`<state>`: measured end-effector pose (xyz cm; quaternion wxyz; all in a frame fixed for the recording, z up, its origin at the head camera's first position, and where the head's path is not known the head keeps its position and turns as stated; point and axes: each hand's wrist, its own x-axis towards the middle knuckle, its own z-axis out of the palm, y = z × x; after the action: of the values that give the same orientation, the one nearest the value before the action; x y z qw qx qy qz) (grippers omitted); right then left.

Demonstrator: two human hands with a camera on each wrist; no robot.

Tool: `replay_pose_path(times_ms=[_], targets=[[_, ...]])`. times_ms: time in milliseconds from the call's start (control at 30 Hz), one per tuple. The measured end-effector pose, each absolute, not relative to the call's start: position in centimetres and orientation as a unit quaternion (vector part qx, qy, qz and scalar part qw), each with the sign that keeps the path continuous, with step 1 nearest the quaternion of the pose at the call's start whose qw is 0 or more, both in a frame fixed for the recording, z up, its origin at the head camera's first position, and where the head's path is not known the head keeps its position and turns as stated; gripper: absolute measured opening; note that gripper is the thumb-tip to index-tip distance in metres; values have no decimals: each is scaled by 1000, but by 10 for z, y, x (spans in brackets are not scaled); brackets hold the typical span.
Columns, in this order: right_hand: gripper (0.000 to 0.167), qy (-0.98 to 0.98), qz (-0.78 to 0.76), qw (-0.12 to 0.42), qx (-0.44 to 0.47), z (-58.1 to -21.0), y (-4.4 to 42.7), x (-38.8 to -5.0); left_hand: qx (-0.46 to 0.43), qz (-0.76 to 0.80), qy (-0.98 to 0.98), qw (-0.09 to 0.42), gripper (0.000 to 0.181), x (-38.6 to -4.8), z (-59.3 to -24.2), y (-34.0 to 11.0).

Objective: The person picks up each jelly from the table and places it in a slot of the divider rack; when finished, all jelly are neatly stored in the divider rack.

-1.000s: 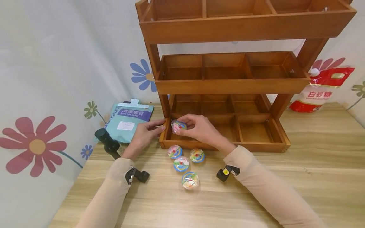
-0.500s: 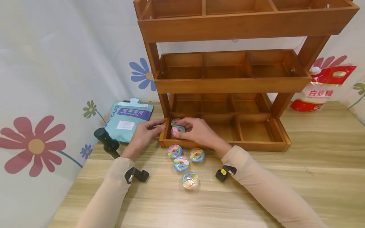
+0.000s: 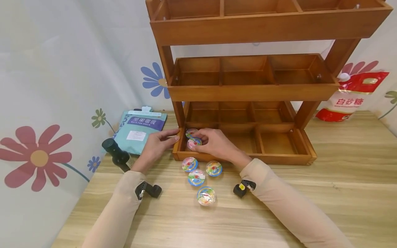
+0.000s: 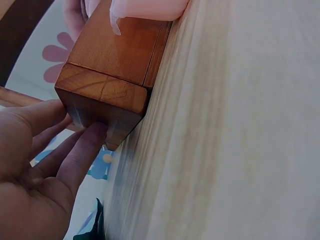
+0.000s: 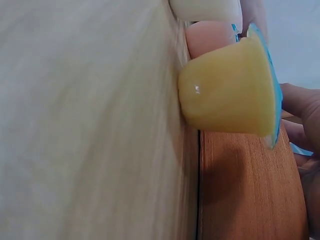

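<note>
In the head view, my right hand (image 3: 215, 142) reaches into the front left compartment of the wooden rack (image 3: 248, 159). Its thumb and fingers pinch a jelly cup (image 3: 193, 143) with a pink and blue lid. Just behind this one, in the same compartment, sits another jelly cup (image 3: 191, 132). My left hand (image 3: 158, 146) touches the outer left side of the bottom tray with extended fingers. The left wrist view shows those fingertips against the tray's wooden end (image 4: 102, 107). Several jelly cups stand on the table before the rack, among them a yellow cup (image 5: 227, 90) close in the right wrist view.
A teal nut snack bag (image 3: 136, 132) and a dark bottle (image 3: 118, 155) stand left of the rack. At its right is a red and white sugar bag (image 3: 348, 98). The rack's middle tier (image 3: 248, 93) overhangs the back of the bottom trays.
My right hand has lowered its jelly cup into the compartment and shifted slightly, so the cup behind it now shows. The left hand stays at the tray's side.
</note>
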<state>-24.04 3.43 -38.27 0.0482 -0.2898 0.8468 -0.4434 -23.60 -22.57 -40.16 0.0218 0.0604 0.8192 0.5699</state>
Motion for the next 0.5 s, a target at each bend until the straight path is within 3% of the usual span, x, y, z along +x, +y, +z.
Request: replay_pose_path(times_ms=[500], targets=[[38,874,-369,49,-313,-378,34,-246,62,569,819,20,42,-235,-400,-225]])
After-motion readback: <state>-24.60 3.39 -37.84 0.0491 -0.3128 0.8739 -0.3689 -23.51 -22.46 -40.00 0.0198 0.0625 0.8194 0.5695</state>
